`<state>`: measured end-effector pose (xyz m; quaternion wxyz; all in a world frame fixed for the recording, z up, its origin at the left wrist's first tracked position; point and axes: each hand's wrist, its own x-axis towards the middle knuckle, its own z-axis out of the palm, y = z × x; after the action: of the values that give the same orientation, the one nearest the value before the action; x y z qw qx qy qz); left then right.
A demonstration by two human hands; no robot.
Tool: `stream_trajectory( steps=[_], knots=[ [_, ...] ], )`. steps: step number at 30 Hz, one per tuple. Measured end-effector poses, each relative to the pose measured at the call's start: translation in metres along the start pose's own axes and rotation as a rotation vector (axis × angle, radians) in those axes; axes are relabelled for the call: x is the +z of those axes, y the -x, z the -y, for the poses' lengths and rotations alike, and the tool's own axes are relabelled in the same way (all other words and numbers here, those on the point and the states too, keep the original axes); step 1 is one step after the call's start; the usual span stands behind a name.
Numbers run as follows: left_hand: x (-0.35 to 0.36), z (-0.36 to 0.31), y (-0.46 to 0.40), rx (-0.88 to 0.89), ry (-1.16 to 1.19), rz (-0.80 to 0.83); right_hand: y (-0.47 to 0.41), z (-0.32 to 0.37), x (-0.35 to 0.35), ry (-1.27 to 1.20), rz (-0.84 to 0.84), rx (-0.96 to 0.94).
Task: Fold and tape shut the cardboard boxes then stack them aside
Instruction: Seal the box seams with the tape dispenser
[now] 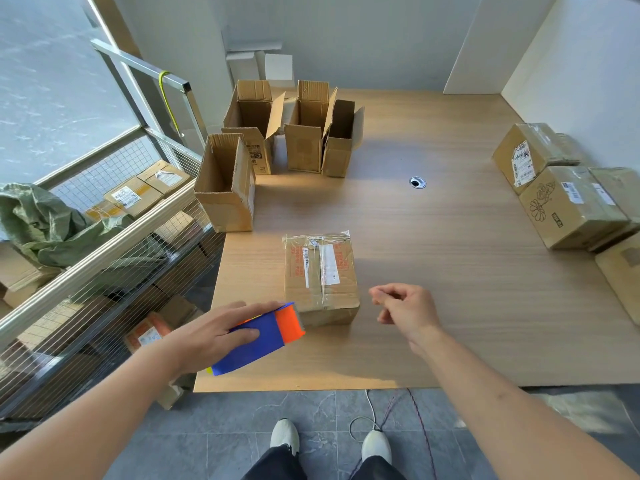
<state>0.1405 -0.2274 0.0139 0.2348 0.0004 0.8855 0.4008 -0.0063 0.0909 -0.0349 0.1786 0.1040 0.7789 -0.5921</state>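
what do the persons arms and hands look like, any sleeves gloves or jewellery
Both arms are bare from the bottom edge of the frame to the fingertips; no sleeve shows. The left hand and the right hand wear no gloves, and no ring, watch or bracelet shows on the sides facing the camera. No cables or markings on either arm.

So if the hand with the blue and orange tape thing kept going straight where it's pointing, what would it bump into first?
Most likely the taped box. The left hand holds the tape dispenser with its orange end aimed up and to the right, nearly at the box's near left corner. Depth is hard to judge from one view.
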Motion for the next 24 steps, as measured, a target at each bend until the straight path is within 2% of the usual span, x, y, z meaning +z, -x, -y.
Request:
stream_trajectory(
  steps=[4, 9, 17, 22, 24],
  knots=[
    [-0.009, 0.013, -0.003, -0.042, -0.02, -0.016, 0.0, -0.01, 0.001, -0.006, -0.016, 0.033],
    [-0.027, 0.022, -0.02, -0.114, -0.107, 0.045, -0.001, -0.018, 0.015, 0.026, -0.029, 0.07],
    [-0.031, 0.031, -0.045, -0.181, -0.143, 0.088, -0.006, -0.032, 0.03, 0.17, -0.132, 0.027],
    [-0.031, 0.033, -0.054, -0.203, -0.126, 0.087, -0.013, -0.046, 0.034, 0.127, -0.117, 0.046],
    [-0.031, 0.033, -0.057, -0.196, -0.109, 0.086, -0.013, -0.047, 0.038, 0.216, -0.051, 0.06]
  ],
)
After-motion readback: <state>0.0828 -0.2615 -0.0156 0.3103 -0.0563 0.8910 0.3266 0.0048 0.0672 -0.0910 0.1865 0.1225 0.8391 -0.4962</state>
